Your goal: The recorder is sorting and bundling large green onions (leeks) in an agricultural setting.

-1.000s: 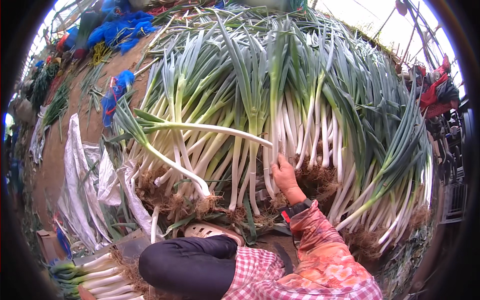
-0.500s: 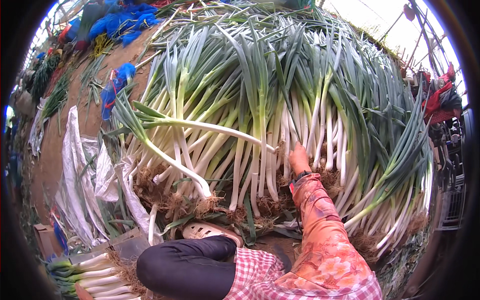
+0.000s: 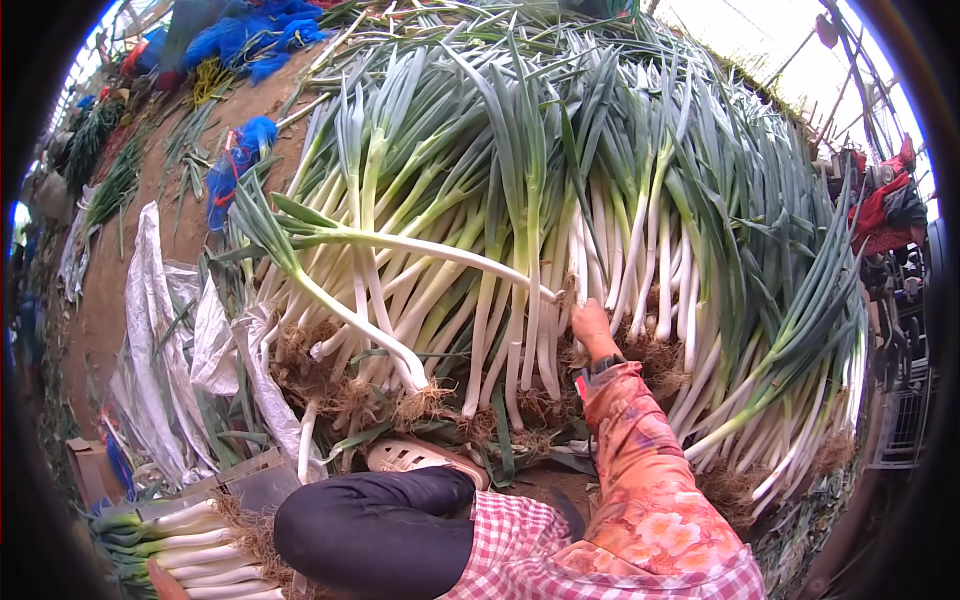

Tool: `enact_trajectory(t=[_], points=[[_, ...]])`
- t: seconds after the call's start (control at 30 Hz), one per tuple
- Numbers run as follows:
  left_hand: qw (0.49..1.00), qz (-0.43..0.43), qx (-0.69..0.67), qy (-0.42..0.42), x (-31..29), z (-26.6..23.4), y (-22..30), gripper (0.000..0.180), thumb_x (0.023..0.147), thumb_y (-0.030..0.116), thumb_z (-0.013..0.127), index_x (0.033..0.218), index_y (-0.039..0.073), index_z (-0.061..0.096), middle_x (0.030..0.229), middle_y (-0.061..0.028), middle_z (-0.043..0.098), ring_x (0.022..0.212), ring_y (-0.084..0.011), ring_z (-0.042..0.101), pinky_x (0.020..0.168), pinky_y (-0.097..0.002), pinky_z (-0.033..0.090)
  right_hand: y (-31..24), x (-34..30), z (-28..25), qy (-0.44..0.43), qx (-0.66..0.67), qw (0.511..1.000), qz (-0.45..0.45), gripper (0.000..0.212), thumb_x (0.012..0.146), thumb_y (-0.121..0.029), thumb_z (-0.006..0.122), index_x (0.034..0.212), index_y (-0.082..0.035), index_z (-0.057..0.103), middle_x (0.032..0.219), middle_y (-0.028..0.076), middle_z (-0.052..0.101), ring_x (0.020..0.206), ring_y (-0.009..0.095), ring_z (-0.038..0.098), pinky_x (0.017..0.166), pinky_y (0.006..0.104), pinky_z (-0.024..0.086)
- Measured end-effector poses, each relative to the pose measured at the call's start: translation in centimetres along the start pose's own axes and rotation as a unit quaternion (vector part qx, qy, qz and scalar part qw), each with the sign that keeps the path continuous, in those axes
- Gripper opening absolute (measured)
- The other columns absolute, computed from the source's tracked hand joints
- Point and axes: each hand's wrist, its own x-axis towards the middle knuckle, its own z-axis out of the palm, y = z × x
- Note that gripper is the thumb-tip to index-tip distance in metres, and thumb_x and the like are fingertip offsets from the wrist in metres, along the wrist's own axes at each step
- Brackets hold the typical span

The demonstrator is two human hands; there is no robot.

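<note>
One of the hands, the right (image 3: 592, 328), grips a leek (image 3: 420, 250); white plastic sheeting (image 3: 150, 330) lies left.

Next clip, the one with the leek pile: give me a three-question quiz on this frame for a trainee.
1. True or false: the right hand reaches into the pile of leeks near their root ends.
2. What lies across the top of the pile, with its white stem pointing toward that hand?
A. a single leek
B. a wooden stick
C. a knife
3. What colour are the bunched items on the bare ground left of the pile?

Key:
1. True.
2. A.
3. Blue.
</note>
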Motion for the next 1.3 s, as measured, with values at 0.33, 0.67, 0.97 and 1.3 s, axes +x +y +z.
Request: enact_trajectory(t=[0.33, 0.67, 0.97, 1.3], points=[[0.994, 0.053, -0.012, 0.093, 5.0, 6.6, -6.6, 0.049, 0.100, 0.032, 0.029, 0.134, -0.002, 0.042, 0.136, -0.0234, 0.044, 0.123, -0.0374, 0.043, 0.102, -0.0429, 0.034, -1.3, -19.2, -7.1, -0.050, 0.033, 0.997, -0.054, 0.031, 0.087, -0.027, 0.054, 0.087, 0.003, 0.050, 0.084, 0.032, 0.060, 0.083, 0.050, 0.056, 0.072, 0.0534, 0.046], [0.993, -0.024, -0.119, 0.011, 2.6, 2.7, -2.1, 0.049, 0.100, 0.034, 0.032, 0.135, 0.001, 0.043, 0.138, -0.0223, 0.042, 0.125, -0.0372, 0.041, 0.103, -0.0449, 0.032, 2.8, -12.9, -4.3, -0.211, 0.517, 0.817, 0.139, 0.028, 0.093, -0.029, 0.054, 0.104, -0.005, 0.048, 0.079, 0.010, 0.056, 0.056, 0.019, 0.055, 0.050, 0.0367, 0.050], [0.983, 0.076, -0.057, 0.155, 4.5, 6.5, -4.1, 0.040, 0.095, 0.014, 0.037, 0.131, -0.003, 0.044, 0.132, -0.0255, 0.046, 0.123, -0.0396, 0.041, 0.105, -0.0442, 0.031, 9.4, -21.4, -11.5, -0.115, 0.058, 0.990, -0.048, 0.027, 0.083, -0.026, 0.062, 0.092, -0.002, 0.054, 0.069, 0.014, 0.056, 0.057, 0.024, 0.058, 0.053, 0.0383, 0.048], [0.986, 0.096, 0.004, 0.137, 4.5, 2.3, -4.4, 0.032, 0.092, 0.024, 0.046, 0.117, 0.008, 0.057, 0.119, -0.0138, 0.057, 0.112, -0.0338, 0.050, 0.090, -0.0471, 0.039, 26.4, -33.1, -38.3, 0.391, -0.498, 0.772, 0.053, 0.008, 0.071, -0.008, 0.057, 0.078, -0.011, 0.058, 0.085, 0.013, 0.061, 0.088, 0.034, 0.056, 0.086, 0.0432, 0.039]])
